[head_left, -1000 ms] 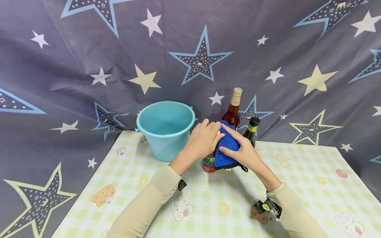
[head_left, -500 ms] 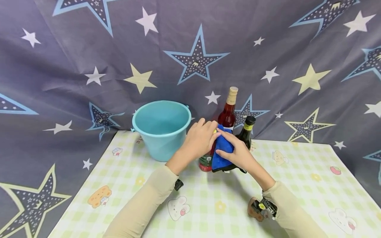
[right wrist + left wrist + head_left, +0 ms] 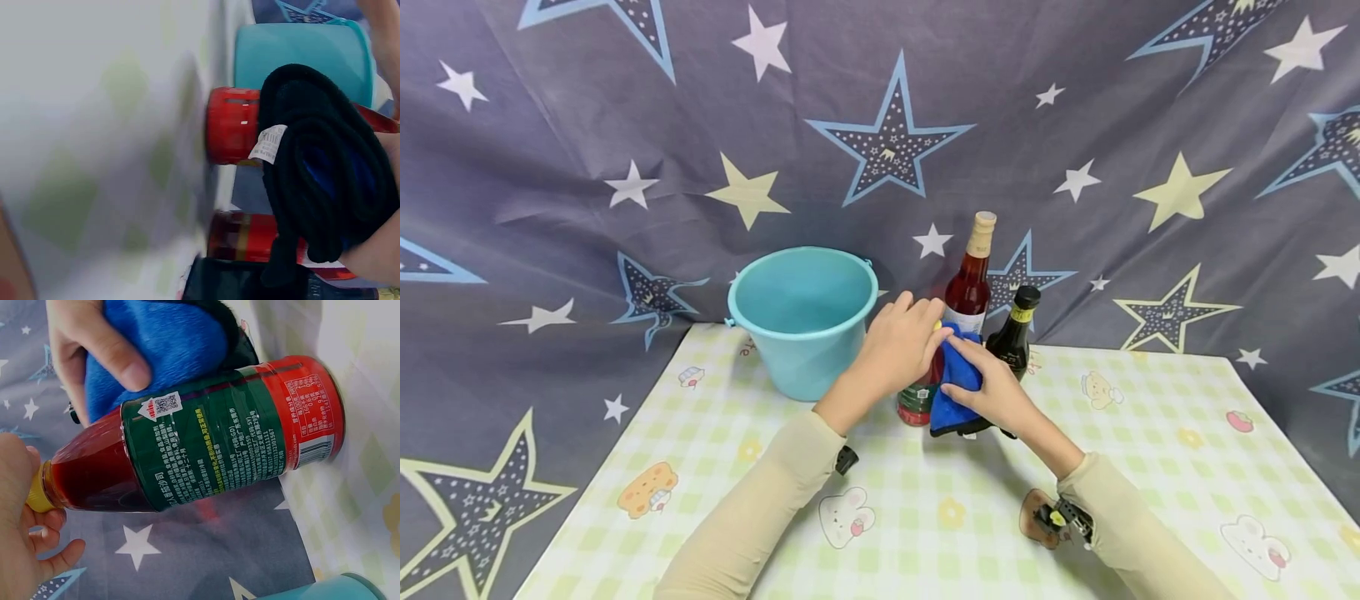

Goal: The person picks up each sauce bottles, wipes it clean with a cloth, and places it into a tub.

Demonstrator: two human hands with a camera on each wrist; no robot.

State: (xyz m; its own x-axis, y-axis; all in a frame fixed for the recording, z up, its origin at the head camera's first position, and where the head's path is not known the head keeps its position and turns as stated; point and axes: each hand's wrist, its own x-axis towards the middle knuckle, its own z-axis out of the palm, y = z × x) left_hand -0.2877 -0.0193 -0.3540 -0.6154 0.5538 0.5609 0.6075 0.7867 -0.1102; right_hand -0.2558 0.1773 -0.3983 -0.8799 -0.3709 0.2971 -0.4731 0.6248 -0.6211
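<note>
A ketchup bottle [image 3: 206, 440] with a green and red label stands upright, its base at or just over the table; contact is hard to tell. Its yellow cap [image 3: 39, 489] is gripped from above by my left hand [image 3: 901, 343]. My right hand [image 3: 997, 390] holds a folded blue cloth [image 3: 953, 407] with black edging against the bottle's right side, thumb and fingers spread over it. In the right wrist view the folded cloth [image 3: 312, 169] hides much of the ketchup bottle [image 3: 232, 125].
Just left of the bottle stands a turquoise bucket [image 3: 805, 358]. Behind the cloth are a tall dark-red bottle [image 3: 967, 292] and a dark black-capped bottle [image 3: 1010, 343]. A checked cloth [image 3: 895, 508] covers the table; a star-patterned curtain [image 3: 842, 83] hangs behind.
My right hand and the cloth have slid slightly down the ketchup bottle's side. The left hand keeps its grip on the cap. The head view has shifted a little.
</note>
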